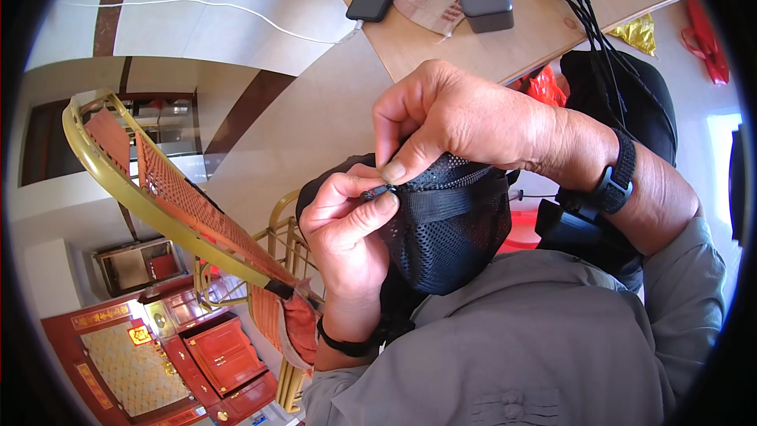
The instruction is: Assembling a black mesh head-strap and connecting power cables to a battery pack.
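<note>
Here: one black mesh pouch point(453, 229), before a grey shirt point(520, 323); left hand point(347, 225) and right hand point(465, 118), close together, fingertips clamped on its edge at a small black piece point(378, 192); beyond, a wooden counter point(524, 39).

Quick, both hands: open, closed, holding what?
Left hand: closed, pinching the black mesh pouch at its edge.
Right hand: closed, pinching the same pouch edge beside the left thumb.
</note>
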`<state>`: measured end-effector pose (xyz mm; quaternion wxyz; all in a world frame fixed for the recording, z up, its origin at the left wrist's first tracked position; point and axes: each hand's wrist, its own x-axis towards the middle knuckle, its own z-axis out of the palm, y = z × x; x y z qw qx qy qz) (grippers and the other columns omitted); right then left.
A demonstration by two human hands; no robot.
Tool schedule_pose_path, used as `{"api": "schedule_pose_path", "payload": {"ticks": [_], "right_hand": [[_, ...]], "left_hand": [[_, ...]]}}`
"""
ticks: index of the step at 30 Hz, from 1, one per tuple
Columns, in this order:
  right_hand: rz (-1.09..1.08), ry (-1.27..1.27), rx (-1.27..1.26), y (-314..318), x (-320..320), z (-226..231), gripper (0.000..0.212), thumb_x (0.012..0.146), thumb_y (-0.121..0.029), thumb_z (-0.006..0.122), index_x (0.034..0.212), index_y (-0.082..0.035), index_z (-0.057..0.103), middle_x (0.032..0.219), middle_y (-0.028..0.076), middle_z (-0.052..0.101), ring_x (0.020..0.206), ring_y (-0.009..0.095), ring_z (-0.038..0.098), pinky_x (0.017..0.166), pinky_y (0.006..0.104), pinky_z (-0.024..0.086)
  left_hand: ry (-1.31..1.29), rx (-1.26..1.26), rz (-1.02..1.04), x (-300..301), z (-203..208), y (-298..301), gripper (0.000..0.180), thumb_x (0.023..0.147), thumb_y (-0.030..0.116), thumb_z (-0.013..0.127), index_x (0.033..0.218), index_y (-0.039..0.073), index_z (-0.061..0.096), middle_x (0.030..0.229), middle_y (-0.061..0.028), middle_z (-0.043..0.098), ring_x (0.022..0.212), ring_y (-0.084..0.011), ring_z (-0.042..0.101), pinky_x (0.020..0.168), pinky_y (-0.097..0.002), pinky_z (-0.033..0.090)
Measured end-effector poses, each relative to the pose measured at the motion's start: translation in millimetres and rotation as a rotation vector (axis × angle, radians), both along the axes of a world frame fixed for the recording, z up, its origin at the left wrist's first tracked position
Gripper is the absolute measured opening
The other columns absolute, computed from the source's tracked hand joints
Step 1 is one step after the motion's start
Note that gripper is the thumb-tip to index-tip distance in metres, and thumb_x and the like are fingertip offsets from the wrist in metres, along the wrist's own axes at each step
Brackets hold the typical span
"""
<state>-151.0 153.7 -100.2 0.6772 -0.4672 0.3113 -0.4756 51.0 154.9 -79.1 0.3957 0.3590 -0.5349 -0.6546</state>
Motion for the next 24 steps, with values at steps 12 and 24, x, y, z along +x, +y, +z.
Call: {"api": "schedule_pose_path", "payload": {"ticks": [12, 24], "right_hand": [[-0.062, 0.262, -0.244, 3.2, 0.9, 1.8, 0.016, 0.073, -0.009, 0.077, 0.080, 0.002, 0.069, 0.068, 0.004, 0.063, 0.068, 0.009, 0.058, 0.063, 0.0254, 0.047], [-0.497, 0.429, -0.303, 1.2, -2.7, -1.7, 0.023, 0.076, -0.019, 0.077, 0.077, 0.002, 0.067, 0.065, 0.006, 0.061, 0.066, 0.014, 0.059, 0.064, 0.0297, 0.049]], "left_hand": [[0.046, 0.196, -0.040, 0.9, -6.3, 2.9, 0.010, 0.077, -0.007, 0.067, 0.084, -0.003, 0.062, 0.091, -0.0102, 0.066, 0.084, -0.0161, 0.061, 0.082, -0.0300, 0.047], [0.263, 0.312, -0.108, 17.8, -16.7, -11.9, 0.010, 0.072, 0.007, 0.057, 0.081, 0.004, 0.052, 0.091, -0.0190, 0.064, 0.090, -0.0324, 0.063, 0.084, -0.0451, 0.054]]}}
